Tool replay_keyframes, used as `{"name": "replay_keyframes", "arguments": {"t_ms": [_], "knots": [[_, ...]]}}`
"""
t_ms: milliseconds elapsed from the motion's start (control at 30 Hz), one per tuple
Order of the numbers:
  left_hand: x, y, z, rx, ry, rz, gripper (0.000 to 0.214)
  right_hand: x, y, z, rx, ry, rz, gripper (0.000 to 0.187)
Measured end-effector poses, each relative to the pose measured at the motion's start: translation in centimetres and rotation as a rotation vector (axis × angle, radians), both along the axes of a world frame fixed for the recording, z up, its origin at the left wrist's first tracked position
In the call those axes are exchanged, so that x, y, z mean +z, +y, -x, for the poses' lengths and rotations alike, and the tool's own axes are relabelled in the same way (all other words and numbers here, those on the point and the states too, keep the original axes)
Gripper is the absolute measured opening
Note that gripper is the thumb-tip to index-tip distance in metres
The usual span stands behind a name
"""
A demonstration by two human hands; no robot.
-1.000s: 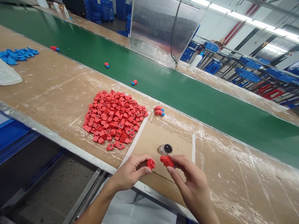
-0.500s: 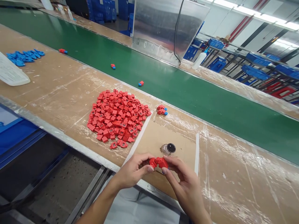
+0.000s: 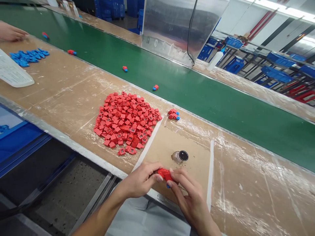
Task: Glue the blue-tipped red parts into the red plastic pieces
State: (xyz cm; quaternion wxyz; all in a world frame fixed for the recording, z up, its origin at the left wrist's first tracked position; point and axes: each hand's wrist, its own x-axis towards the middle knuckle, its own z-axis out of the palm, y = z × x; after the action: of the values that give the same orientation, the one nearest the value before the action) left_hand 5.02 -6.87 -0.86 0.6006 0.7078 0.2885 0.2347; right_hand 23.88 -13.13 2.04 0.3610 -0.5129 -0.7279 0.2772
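A second ago the two red pieces hang apart; now they meet between the person's hands, and another person's hand has come into sight at the far left. From where I stand, the left hand pinches a small red blocky plastic piece between thumb and fingers, and the right hand is clamped on a red plastic piece with a blue end, the blue showing underneath by the thumb. Both are held above the near part of the brown cardboard sheet on the table.

I take this for the fitting step, one part brought against the other; whether they are seated I can't tell, as fingers cover the join. The next move seems to call for squaring them up and a firm, even push.

Just beyond the fingers stands a small clear round jar with a black top, easy to knock. A heap of red plastic blocks lies left of the sheet, a few red-and-blue pieces sit by the green conveyor belt, and blue pieces lie farther left.
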Motion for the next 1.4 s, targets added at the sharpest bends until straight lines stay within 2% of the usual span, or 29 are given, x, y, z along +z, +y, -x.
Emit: {"name": "replay_keyframes", "arguments": {"t_ms": [167,367,467,633,733,967,1233,1400], "knots": [[0.5,0.3,-0.1,0.000,0.014,0.008,0.033,-0.3,0.5,-0.1,0.003,-0.015,-0.034,0.015],[0.7,0.3,-0.5,0.091,-0.097,0.242,0.037,-0.8,0.5,-0.2,-0.127,-0.027,-0.100,0.019],[0.5,0.1,-0.6,0.094,-0.096,0.293,0.035,-0.9,0.1,-0.3,-0.140,-0.030,-0.104,0.021],[0.6,0.1,-0.5,0.055,-0.013,0.158,0.016,-1.0,-0.2,-0.4,-0.047,-0.052,-0.101,0.027],[0.7,0.3,-0.3,0.013,0.003,0.069,0.014,-0.9,-0.1,-0.4,0.010,-0.111,-0.150,0.033],[0.5,0.6,-0.1,-0.017,-0.002,0.078,0.012,-0.9,-0.1,-0.2,0.023,-0.194,-0.147,0.038],[0.3,0.7,0.1,-0.033,-0.032,0.174,0.015,-0.1,0.2,0.1,0.022,-0.303,-0.165,0.029],[-0.2,1.0,-0.3,-0.039,-0.075,0.378,0.025,-0.2,0.8,0.1,-0.018,-0.187,-0.113,0.016]]}}
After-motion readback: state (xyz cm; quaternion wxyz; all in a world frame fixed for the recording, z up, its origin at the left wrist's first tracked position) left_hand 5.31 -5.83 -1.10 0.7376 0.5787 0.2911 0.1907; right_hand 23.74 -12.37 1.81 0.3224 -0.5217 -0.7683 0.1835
